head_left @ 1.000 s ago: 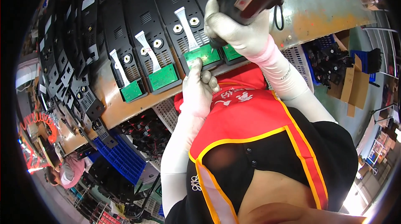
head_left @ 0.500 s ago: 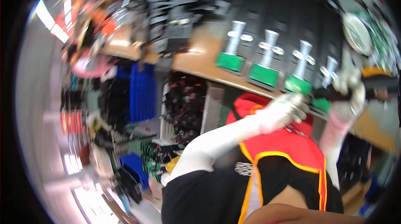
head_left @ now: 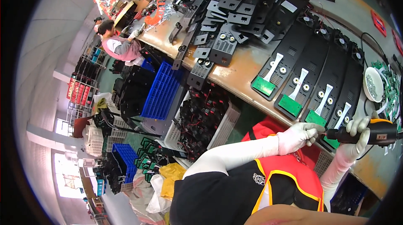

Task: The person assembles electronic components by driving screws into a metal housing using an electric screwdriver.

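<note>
Close under my chin, the red apron fills the bottom of the view, and both gloved arms reach out over it to the bench edge. A second ago my right hand held the driver upright above the board and my left rested beside it. Then my head swung hard to the left, and now it has come partway back, so the bench runs slantwise across the view.

My right hand is wrapped tight round the driver, which now lies nearly level, its bit pointing at my left hand. My left fingers are pinched together at the bit's tip; whether a screw sits between them I cannot tell. My judgement is that I am loading the bit between fastenings, with the tool off the work for now.

Just past my hands, four black trays lie side by side, each with a green board at its near end and a white strip above it. A white bowl of small bits stands right of them. Farther along lies a heap of black brackets. Below the bench stand blue crates, and at the far end another person works.
</note>
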A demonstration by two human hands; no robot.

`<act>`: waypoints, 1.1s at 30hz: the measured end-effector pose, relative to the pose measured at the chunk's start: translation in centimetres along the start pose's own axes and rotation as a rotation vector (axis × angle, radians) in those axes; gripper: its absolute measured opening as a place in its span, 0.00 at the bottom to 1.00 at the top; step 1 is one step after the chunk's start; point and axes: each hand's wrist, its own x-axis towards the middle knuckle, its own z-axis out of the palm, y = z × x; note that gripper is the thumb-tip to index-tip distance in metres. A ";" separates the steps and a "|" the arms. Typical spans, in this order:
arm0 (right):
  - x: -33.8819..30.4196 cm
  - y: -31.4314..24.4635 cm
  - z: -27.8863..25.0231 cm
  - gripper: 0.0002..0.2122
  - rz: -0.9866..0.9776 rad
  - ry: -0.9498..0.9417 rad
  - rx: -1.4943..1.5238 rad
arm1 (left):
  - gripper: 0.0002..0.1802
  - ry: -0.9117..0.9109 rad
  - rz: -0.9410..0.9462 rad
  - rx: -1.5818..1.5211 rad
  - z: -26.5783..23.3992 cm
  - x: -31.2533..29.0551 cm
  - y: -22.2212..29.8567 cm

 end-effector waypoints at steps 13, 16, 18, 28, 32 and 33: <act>-1.1 0.1 -0.5 0.23 -0.076 0.002 -0.017 | 0.14 -0.028 0.043 -0.024 -1.5 0.1 -1.8; -1.1 0.0 -0.4 0.22 -0.080 -0.022 -0.019 | 0.15 0.017 -0.012 0.094 -1.3 0.3 -1.5; -1.2 0.1 -0.5 0.22 -0.087 -0.014 -0.026 | 0.16 0.051 -0.044 0.153 -1.0 0.3 -1.2; -1.1 -0.4 -0.2 0.17 -0.135 -0.004 -0.093 | 0.17 0.060 -0.079 0.059 -0.4 1.0 -2.1; -1.2 -0.3 0.0 0.17 -0.133 -0.022 -0.095 | 0.17 0.033 -0.083 -0.063 -0.6 1.5 -2.8; -1.2 -0.4 0.5 0.13 -0.133 -0.020 -0.118 | 0.17 0.056 -0.099 -0.088 -0.6 1.6 -2.9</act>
